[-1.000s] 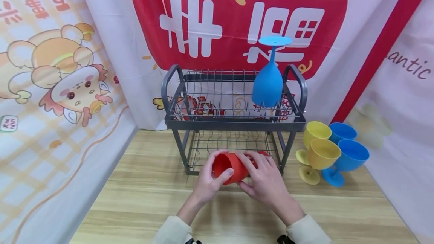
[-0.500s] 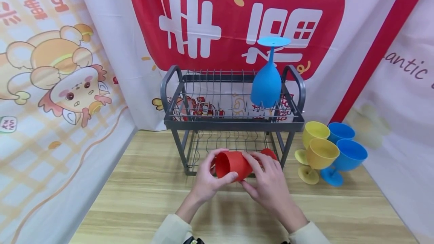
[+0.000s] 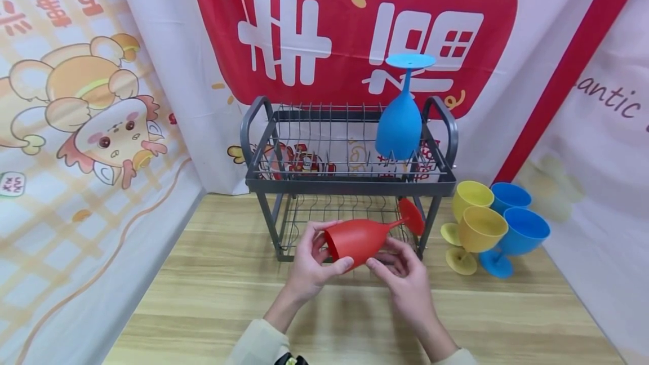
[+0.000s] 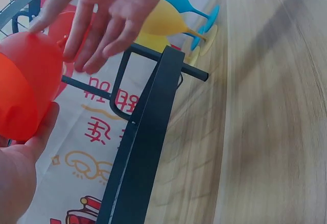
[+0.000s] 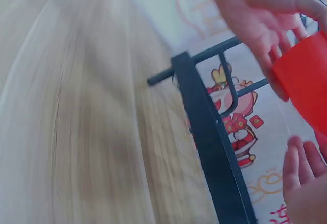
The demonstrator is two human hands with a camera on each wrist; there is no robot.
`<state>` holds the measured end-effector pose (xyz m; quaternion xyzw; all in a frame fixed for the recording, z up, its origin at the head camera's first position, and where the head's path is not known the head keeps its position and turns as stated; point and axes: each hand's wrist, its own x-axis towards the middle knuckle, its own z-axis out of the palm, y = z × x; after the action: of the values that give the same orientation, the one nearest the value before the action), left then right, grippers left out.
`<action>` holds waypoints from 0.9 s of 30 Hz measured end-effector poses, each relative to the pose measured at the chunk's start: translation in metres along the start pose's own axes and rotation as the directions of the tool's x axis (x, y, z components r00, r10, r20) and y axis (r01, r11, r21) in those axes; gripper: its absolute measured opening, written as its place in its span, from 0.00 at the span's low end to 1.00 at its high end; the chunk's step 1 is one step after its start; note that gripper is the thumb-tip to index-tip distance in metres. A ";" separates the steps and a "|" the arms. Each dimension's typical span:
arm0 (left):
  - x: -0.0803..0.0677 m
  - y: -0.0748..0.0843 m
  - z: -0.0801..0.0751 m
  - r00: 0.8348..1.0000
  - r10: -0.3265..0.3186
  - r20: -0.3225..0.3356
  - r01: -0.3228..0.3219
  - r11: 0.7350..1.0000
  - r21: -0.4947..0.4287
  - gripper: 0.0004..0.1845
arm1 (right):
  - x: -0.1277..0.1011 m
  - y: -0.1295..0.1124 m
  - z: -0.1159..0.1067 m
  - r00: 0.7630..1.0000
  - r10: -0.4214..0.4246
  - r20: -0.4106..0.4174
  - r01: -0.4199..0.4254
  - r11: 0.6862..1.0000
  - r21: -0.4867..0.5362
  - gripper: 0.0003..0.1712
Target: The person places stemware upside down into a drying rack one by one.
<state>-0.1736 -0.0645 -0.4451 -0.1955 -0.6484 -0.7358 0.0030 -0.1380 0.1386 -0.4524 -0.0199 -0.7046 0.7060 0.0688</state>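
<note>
A red goblet [image 3: 357, 239] lies on its side in the air just in front of the dark wire dish rack [image 3: 350, 187]. Its stem and foot point up and to the right. My left hand [image 3: 324, 252] grips the bowl near the rim, thumb in front and fingers behind. My right hand [image 3: 392, 263] is under the bowl with its fingers nearly straight, the tips touching the red goblet [image 4: 25, 91]. The left wrist view shows those straight fingers [image 4: 97, 35] against the bowl. In the right wrist view the red goblet [image 5: 306, 86] sits at the right edge.
A blue goblet [image 3: 400, 123] stands upside down on the rack's top tier. Two yellow goblets [image 3: 480, 231] and two blue goblets [image 3: 524, 234] stand on the wooden table [image 3: 203, 308] right of the rack. Printed cloth walls close in the back and sides.
The red goblet has risen slightly and turned, so its stem and foot now show. My right hand has slid from the top of the bowl to beneath it.
</note>
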 end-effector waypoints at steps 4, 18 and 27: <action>-0.001 -0.003 0.004 0.999 0.029 0.037 -0.029 0.999 -0.025 0.37 | 0.001 -0.003 0.003 0.987 0.125 0.102 -0.146 0.961 0.236 0.31; -0.004 -0.012 0.006 0.993 -0.021 0.114 0.021 1.000 -0.003 0.39 | -0.009 0.011 0.009 0.932 0.226 0.284 -0.359 0.693 0.625 0.25; -0.008 -0.019 0.001 0.995 -0.013 0.099 0.003 0.995 0.102 0.37 | -0.009 0.011 0.011 0.968 0.211 0.138 -0.250 0.744 0.620 0.21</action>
<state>-0.1710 -0.0627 -0.4655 -0.2288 -0.6851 -0.6913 -0.0224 -0.1310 0.1261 -0.4637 -0.0617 -0.4198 0.9048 -0.0370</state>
